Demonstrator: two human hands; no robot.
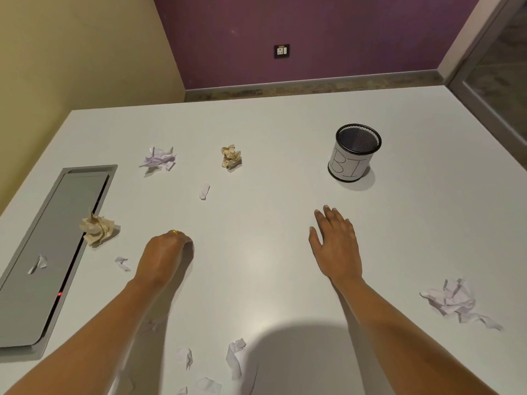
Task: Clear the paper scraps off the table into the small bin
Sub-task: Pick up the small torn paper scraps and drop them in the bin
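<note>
A small black mesh bin (pixel 354 155) wrapped in white paper stands upright at the right back of the white table (pixel 271 172). Crumpled paper lies scattered: a white ball (pixel 158 159), a tan ball (pixel 231 156), a small white scrap (pixel 204 191), another tan ball (pixel 97 228) and a white wad (pixel 453 300) at the right. Several small scraps (pixel 235 356) lie near the front edge. My left hand (pixel 168 252) is curled with its fingertips down on the table; what is under them is hidden. My right hand (pixel 335 240) lies flat with straight fingers, below the bin.
A grey recessed cable hatch (pixel 51 240) sits in the table at the left, with one scrap (pixel 38 264) on it and another scrap (pixel 122 263) beside it. Walls stand behind and to the left; a glass partition (pixel 496 81) is at the right.
</note>
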